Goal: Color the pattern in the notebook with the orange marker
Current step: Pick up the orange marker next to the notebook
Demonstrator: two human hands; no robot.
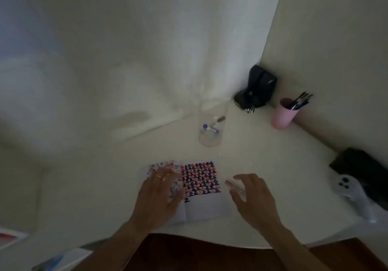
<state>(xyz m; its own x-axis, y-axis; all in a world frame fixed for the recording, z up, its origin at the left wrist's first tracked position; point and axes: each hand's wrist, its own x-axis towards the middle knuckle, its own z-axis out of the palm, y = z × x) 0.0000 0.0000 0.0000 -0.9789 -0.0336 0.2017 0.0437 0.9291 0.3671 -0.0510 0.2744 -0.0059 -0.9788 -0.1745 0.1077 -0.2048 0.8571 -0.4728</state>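
Two bare hands work over a pale table (pixel 262 151) in dim, blurred light. An open notebook (pixel 206 205) lies at the near middle, its right page bearing a pattern (pixel 200 178) of small black, blue and reddish shapes. The left hand (pixel 159 195) lies flat on the left page, fingers spread and gripping nothing, a ring (pixel 159 176) on one finger; the pattern sits just at its 2 o'clock.

The right hand (pixel 254 197) is beside the notebook's right edge, fingers loosely curled and parted, thumb out toward the page. A marker (pixel 234 185) with a reddish-orange end lies at the hand's 10 o'clock, under the fingertips; whether the fingers actually touch it cannot be told through the blur, and its body is partly hidden.

From the notebook, a clear glass (pixel 211 128) with markers inside stands at 12 o'clock, a pink cup (pixel 282 116) of pens at 1 o'clock, and a black object (pixel 259 88) in the corner beyond. At 3 o'clock a white controller (pixel 346 186) rests near the table's edge.
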